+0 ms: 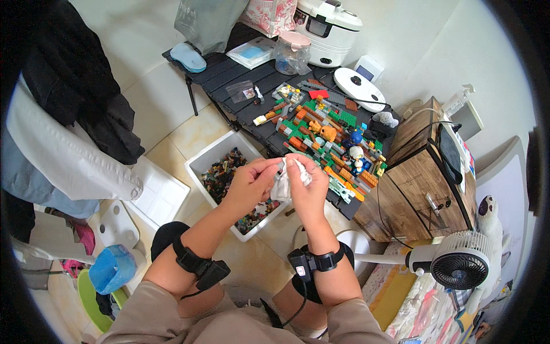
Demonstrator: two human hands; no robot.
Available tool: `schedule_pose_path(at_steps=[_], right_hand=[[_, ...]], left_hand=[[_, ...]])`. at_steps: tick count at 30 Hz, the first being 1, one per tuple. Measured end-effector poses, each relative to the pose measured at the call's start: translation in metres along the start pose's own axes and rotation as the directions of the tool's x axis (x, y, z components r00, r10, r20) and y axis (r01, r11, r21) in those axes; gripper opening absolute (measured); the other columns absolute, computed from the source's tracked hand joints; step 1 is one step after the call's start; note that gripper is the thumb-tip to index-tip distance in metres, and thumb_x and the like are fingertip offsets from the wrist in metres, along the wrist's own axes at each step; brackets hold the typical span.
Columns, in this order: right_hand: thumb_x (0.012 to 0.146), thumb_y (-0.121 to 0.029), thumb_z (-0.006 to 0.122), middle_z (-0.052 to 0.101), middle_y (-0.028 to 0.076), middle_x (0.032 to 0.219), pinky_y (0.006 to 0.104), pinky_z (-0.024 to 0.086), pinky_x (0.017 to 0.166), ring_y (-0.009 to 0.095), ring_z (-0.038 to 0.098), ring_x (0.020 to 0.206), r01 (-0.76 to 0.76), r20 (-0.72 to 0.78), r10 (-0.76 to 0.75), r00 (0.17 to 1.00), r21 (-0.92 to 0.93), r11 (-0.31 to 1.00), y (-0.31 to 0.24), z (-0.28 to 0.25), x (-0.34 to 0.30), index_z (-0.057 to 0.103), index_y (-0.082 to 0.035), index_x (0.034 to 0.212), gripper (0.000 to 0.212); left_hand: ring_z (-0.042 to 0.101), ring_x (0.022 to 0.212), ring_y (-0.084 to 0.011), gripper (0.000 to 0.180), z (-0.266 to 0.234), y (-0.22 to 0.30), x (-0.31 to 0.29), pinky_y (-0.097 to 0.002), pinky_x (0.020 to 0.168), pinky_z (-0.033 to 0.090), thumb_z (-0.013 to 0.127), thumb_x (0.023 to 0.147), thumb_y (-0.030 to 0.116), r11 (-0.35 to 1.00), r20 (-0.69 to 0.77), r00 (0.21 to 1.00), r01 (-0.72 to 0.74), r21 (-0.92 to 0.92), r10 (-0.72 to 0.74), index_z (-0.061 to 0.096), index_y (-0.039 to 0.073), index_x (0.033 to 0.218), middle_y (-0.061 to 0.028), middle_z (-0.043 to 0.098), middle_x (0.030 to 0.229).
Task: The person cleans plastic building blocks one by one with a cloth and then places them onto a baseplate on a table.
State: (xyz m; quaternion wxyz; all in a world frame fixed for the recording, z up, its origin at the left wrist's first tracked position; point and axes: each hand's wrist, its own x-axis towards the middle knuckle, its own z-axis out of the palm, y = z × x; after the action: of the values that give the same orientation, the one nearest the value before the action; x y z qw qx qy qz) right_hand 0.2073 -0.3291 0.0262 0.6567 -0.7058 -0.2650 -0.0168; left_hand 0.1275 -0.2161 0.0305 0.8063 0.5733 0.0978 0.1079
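Observation:
A crumpled white tissue or cloth (282,188) is bunched in my right hand (311,192), the thumb pressed over it and the fingers curled behind. My left hand (250,182) meets it from the left, thumb and forefinger pinched at its upper edge. A small greyish bit shows at those fingertips, too small to name. Both hands are held above the right side of a white bin (196,166) of loose toy bricks (220,174). Just beyond them, a colourful toy-brick build (321,143) with small figures covers part of a black slatted table (220,86).
A white rice cooker (329,34), a lidded jar (292,54) and a white round lid (359,89) stand at the table's back. To the right are a wooden cabinet (415,189) and a white fan (458,266). Hanging clothes (74,86) and a blue container (112,269) are at left.

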Motion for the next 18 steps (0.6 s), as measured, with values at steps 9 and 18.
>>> schedule_pose_path(at_steps=[9,18], right_hand=[[0.088,-0.014,0.06,0.063,0.006,0.089,0.023,0.05,0.064,0.01,0.06,0.075,-0.482,0.312,0.368,0.876,0.605,0.633,-0.01,-0.007,0.008,0.057,-0.001,0.108,0.024],[0.086,-0.012,0.063,0.064,0.006,0.091,0.022,0.049,0.065,0.009,0.06,0.076,-0.487,0.296,0.387,0.873,0.548,0.68,-0.014,-0.008,0.008,0.058,0.001,0.106,0.025]], left_hand=[[0.033,0.055,-0.0034,0.038,-0.005,0.013,0.002,-0.0182,0.044,0.026,0.049,0.095,0.023,0.942,0.077,0.988,0.152,-0.301,-0.135,0.049,-0.002,0.124,0.0036,0.039,0.067],[0.03,0.049,-0.0029,0.034,0.002,0.01,0.004,-0.0194,0.043,0.024,0.047,0.096,0.023,0.952,0.009,0.993,0.118,-0.281,-0.12,0.054,0.001,0.12,0.0059,0.038,0.061]])
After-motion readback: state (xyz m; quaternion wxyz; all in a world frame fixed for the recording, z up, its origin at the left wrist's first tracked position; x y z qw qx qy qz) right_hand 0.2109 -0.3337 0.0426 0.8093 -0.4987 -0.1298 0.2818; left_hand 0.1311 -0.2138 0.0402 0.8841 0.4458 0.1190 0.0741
